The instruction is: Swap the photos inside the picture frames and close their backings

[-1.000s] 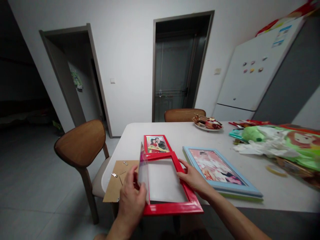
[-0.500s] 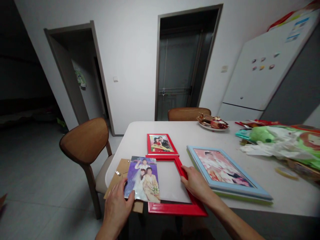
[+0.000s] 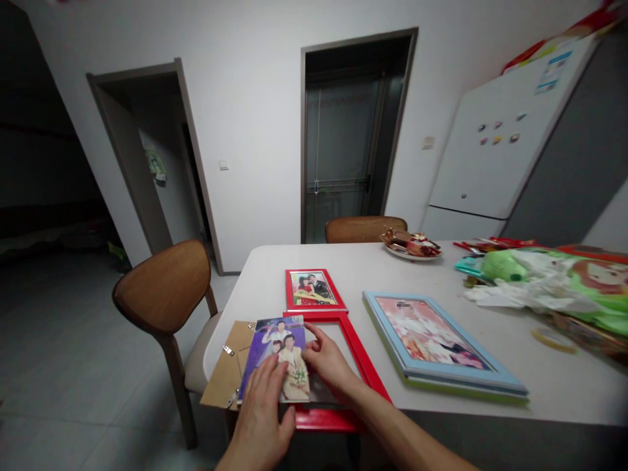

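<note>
A loose wedding photo (image 3: 295, 374) with a purple background lies between a brown backing board (image 3: 222, 376) and a larger red frame (image 3: 366, 363) at the table's near edge. Flat across the photo's lower left rests my left hand (image 3: 265, 409), fingers extended. My right hand (image 3: 328, 360) pinches the photo's right edge, its forearm crossing over the red frame. Metal clips show on the backing board. Part of the red frame's opening is covered by the photo and my right hand. Behind it lies a smaller red frame (image 3: 288, 291) with a couple's picture.
Stacked frames, a light blue one (image 3: 505, 379) on top, lie at the right. Farther off are a plate (image 3: 417, 256) of items, a green bag (image 3: 544, 268) with crumpled wrapping, and a tape roll (image 3: 554, 341). Brown chairs (image 3: 164, 284) stand left and behind the table.
My right hand has left the red frame's right side and moved left to the photo's edge. My left hand has slid right, farther over the photo. The camera view has shifted slightly.
</note>
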Motion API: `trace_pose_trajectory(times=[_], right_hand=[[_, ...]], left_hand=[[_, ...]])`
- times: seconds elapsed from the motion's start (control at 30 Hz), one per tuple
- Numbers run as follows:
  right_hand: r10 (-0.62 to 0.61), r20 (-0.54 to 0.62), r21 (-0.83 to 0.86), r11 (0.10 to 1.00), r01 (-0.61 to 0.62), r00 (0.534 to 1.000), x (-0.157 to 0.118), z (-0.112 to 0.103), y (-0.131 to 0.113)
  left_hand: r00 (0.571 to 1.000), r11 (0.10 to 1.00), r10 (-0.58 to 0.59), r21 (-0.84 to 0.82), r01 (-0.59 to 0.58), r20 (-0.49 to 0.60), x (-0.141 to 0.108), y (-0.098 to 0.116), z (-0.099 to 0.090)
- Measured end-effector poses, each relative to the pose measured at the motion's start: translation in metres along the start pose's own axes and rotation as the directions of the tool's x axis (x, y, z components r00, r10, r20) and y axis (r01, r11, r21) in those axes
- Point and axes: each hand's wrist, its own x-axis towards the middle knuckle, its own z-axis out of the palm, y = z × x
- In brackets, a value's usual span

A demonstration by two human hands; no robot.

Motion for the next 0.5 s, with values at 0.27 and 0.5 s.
trace_pose_trajectory(times=[0.27,0.5], right_hand=[[-0.230,0.030,0.195,0.956,0.220,0.973,-0.024,0.022,-0.060],[0.178,-0.148,0.288,0.949,-0.130,0.973,-0.028,-0.009,-0.025]], left_hand=[[0.923,0.903,-0.229,-0.423,0.081,-0.310,0.031,0.012,-0.014],[0.749,0.424,-0.641,-0.890,0.167,-0.165,0.035,0.045,-0.009]])
